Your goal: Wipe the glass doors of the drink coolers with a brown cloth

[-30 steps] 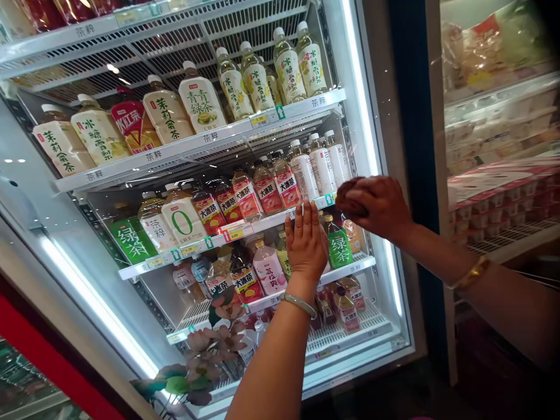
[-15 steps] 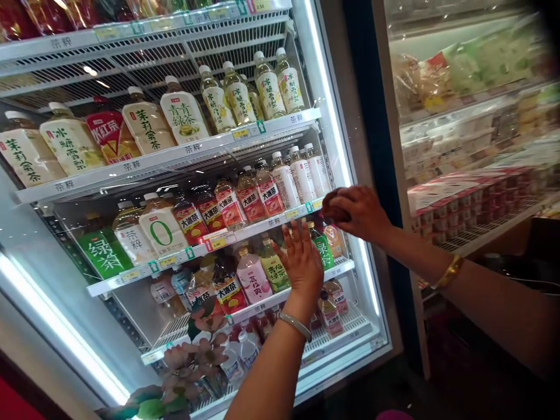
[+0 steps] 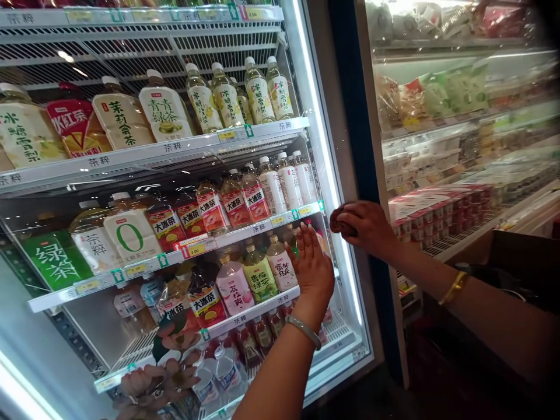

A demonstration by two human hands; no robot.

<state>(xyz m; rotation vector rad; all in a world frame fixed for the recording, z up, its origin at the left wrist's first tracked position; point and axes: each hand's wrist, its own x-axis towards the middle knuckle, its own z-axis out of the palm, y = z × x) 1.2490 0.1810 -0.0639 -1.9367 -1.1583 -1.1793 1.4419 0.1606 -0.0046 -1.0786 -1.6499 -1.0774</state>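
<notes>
My left hand (image 3: 311, 265), with a pale bangle at its wrist, is raised with its fingers apart and nothing in it. It is in front of the fridge's lower shelves, its palm toward the glass door (image 3: 280, 140). My right hand (image 3: 365, 227) is closed around a dark reddish-brown cloth (image 3: 343, 219), bunched up near the lit right edge of the door. A gold bracelet (image 3: 454, 287) circles my right wrist. Behind the glass stand bottled drinks, among them a pink bottle (image 3: 235, 284) and a green-labelled bottle (image 3: 259, 274).
An open display cooler (image 3: 437, 131) with bagged goods and stacked pink-topped cups (image 3: 437, 216) stands to the right. A dark post (image 3: 365, 140) separates it from the fridge. Large flowers (image 3: 160, 379) show at the lower left.
The view has shifted, so the shelves sit further left. Both hands are slightly further right in the picture; my right hand has moved off the shelf edge toward the door's lit frame.
</notes>
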